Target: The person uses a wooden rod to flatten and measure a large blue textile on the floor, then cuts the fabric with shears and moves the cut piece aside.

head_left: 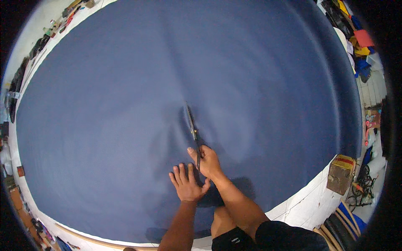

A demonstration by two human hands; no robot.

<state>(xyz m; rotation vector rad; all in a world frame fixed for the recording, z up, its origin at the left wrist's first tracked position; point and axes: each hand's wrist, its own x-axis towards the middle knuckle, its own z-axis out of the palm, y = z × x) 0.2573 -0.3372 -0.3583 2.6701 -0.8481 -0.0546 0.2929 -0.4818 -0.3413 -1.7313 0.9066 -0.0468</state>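
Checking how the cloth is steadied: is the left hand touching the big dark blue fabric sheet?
Touching. The head view shows the left hand pressed flat, fingers spread, on the dark blue fabric sheet.

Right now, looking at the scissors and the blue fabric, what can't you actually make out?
- Scissors, head view: the handles are hidden inside the right hand; the blades blur into the cloth, so open or closed is unclear.
- Cut line: not distinguishable on the blue fabric; the left hand covers the cloth beside it.
- Fabric's far edge: cut off by the frame's top.
- Clutter along the rim: too small and bent to identify.
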